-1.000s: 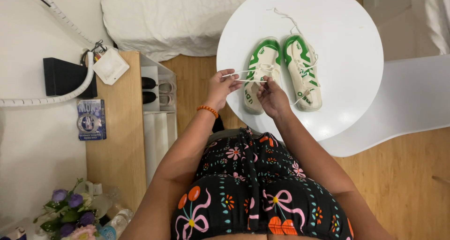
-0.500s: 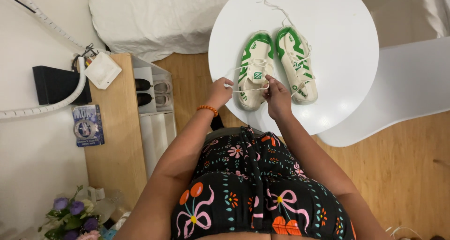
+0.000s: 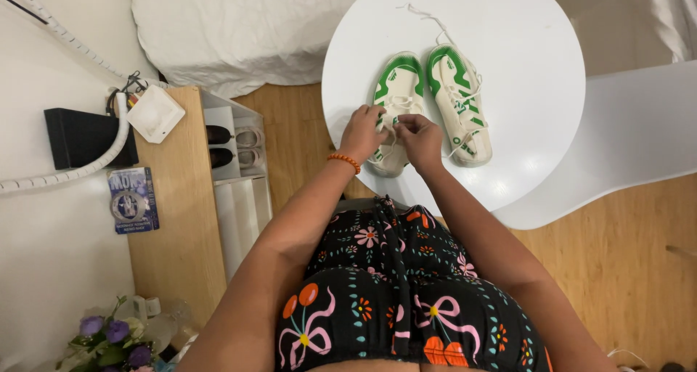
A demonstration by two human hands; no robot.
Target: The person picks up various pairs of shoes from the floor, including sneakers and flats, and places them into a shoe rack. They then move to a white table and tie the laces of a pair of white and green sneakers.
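Note:
Two white and green sneakers lie side by side on a round white table [image 3: 523, 45]. My left hand [image 3: 363, 131] and my right hand [image 3: 420, 136] meet over the left sneaker [image 3: 396, 89], each pinching its white laces near the middle of the shoe. An orange bead bracelet sits on my left wrist. The right sneaker [image 3: 459, 100] lies untouched, its loose lace trailing toward the table's far side. My lap in black flowered cloth fills the lower part of the view.
A wooden shelf unit [image 3: 174, 219] with shoes inside stands at the left, a white box on top. A white bed [image 3: 232, 23] is behind it, a white chair [image 3: 624, 140] to the right. Purple flowers [image 3: 109, 339] sit bottom left. The floor is wood.
My hands have moved from pulling the laces apart sideways to pinching them close together over the left sneaker. The view has shifted slightly.

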